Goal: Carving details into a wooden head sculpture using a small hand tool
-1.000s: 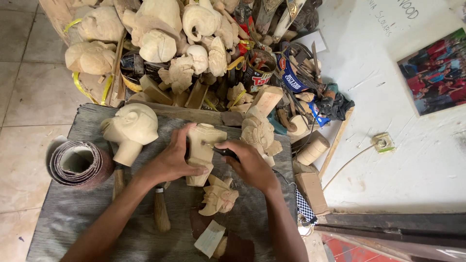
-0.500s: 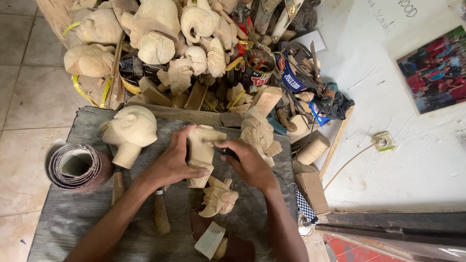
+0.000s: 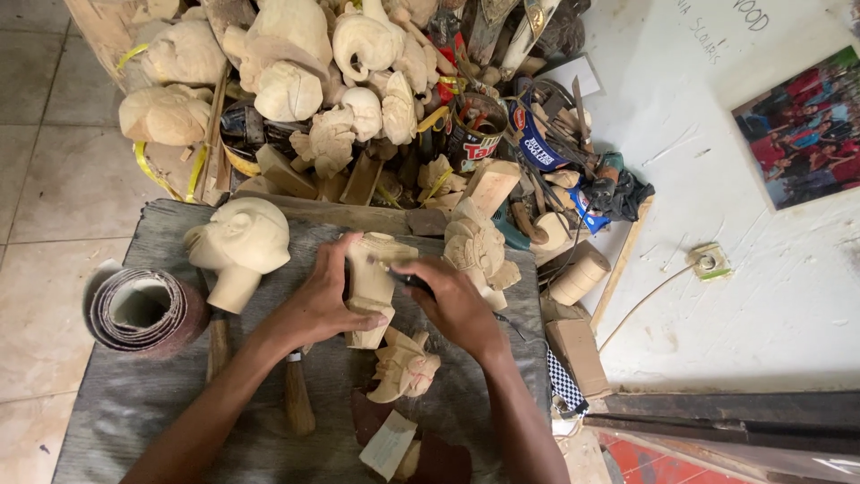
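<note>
My left hand [image 3: 315, 303] grips a pale, unfinished wood carving [image 3: 374, 282] and holds it down on the grey cloth-covered workbench [image 3: 161, 412]. My right hand [image 3: 457, 303] is closed around a small dark-handled carving tool [image 3: 405, 280] whose tip meets the carving's upper right side. A carved wooden head [image 3: 240, 244] stands just left of my left hand. A smaller carved figure [image 3: 405, 366] lies below my hands. Another ornate carving [image 3: 477, 251] rests to the right of the workpiece.
A roll of sandpaper [image 3: 139, 309] sits at the bench's left edge. Wooden tool handles [image 3: 297, 403] lie under my left forearm. A heap of rough carved heads [image 3: 296, 81], tins and tools fills the far side. White wall with a photo [image 3: 797, 134] on the right.
Both hands stay on the carving; the right hand with the tool has shifted only slightly along its top edge.
</note>
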